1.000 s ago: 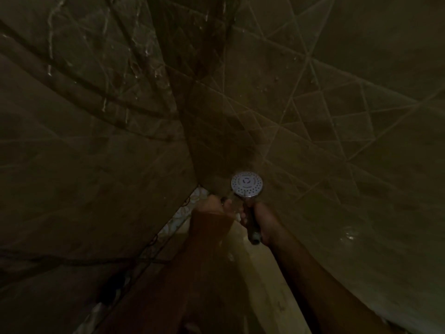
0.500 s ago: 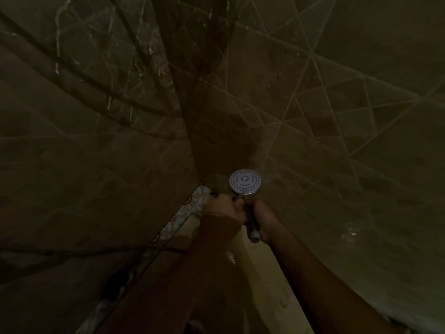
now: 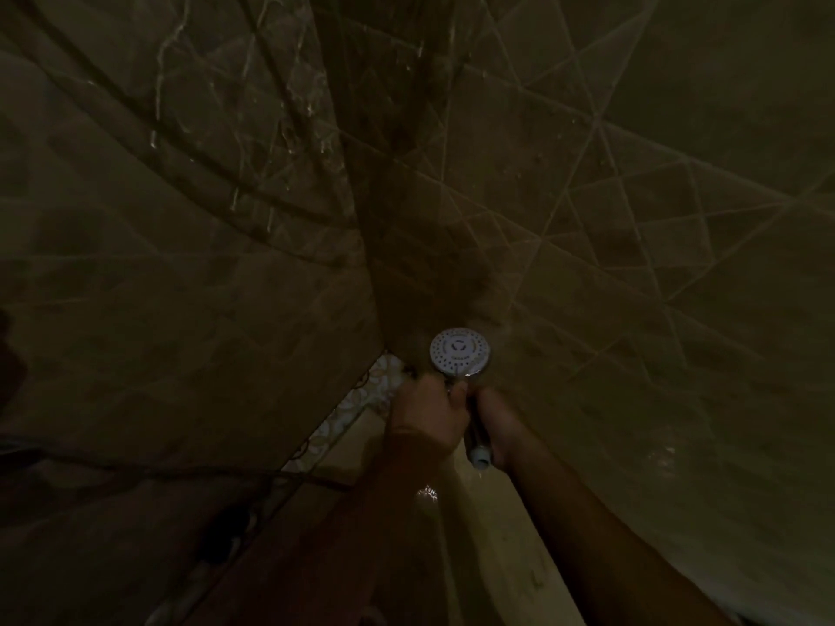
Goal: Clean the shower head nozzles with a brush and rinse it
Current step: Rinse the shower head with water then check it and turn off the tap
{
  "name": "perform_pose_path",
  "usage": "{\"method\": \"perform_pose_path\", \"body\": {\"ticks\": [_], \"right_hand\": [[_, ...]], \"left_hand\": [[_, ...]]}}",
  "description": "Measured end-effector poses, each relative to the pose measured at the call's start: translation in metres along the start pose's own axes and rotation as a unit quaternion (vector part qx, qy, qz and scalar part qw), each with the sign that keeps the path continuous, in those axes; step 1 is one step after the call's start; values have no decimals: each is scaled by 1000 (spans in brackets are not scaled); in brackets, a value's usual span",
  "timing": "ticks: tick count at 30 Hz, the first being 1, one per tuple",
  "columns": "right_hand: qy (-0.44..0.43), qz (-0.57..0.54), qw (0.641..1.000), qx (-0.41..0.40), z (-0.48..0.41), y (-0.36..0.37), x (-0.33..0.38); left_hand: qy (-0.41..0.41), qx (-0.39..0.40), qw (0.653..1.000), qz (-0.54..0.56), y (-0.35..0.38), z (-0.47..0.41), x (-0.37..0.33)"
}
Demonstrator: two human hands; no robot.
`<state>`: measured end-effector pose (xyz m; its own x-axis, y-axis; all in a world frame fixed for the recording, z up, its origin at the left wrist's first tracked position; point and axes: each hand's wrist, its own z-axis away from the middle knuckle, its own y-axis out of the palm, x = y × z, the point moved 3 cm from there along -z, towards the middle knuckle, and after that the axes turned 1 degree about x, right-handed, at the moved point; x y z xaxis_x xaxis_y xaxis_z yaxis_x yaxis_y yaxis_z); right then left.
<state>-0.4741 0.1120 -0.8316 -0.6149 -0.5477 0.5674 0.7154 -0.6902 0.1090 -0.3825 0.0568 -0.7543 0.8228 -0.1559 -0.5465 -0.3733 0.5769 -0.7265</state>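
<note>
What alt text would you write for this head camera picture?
A right hand holds a shower head by its handle, nozzle face toward the camera, against dim tiled walls. The left hand is curled beside its neck; whether it holds anything is too dark to tell.

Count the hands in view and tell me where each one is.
2. The right hand grips the shower head by its handle; the left hand is curled at the neck, just below the round face. What it holds is too dark to tell.
</note>
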Motion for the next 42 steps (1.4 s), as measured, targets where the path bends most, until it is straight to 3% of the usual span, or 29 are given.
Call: {"method": "perform_pose_path", "body": {"ticks": [12,29,42], "right_hand": [[2,-64,998,29,32,8,8],[-29,2,991,132,104,102,18],[-64,24,985,158,132,122,54]], "left_hand": [[-51,-43,998,11,-54,22,84],[-123,-156,980,-3,-230,93,188],[-135,-106,985,17,-236,66,189]]}}
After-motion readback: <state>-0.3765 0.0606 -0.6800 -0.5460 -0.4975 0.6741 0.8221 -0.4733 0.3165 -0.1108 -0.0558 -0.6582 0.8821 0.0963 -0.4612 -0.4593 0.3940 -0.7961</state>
